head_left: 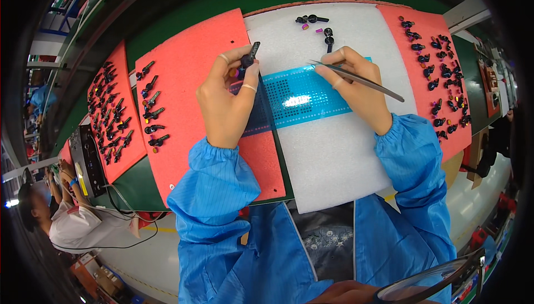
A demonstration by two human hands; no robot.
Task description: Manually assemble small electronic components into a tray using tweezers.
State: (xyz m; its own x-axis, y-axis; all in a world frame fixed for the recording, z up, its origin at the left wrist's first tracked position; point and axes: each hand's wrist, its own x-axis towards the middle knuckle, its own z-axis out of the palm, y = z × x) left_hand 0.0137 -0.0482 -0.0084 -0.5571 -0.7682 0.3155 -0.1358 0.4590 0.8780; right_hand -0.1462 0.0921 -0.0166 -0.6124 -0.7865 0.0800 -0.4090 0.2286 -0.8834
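Note:
My left hand [225, 104] is closed around a small black earbud-like part [251, 57] with a stem that points up and away. A purple and yellow spot shows at its lower side. My right hand [360, 84] grips metal tweezers [380, 87], whose tips point left above a blue film sheet [328, 102]. Rows of small dark dots cover part of this shiny sheet. It lies across the white foam pad [334, 162] and reaches left onto the red foam pad [189, 87], under my left hand. Whether the tweezers pinch anything is too small to tell.
More black parts [328, 38] lie beyond the sheet, beside loose purple pieces [319, 30]. A column of them [149, 88] sits on the left pad. Further red pads [410, 90] on both sides carry several. A black box [89, 159] and another person [72, 215] are at far left.

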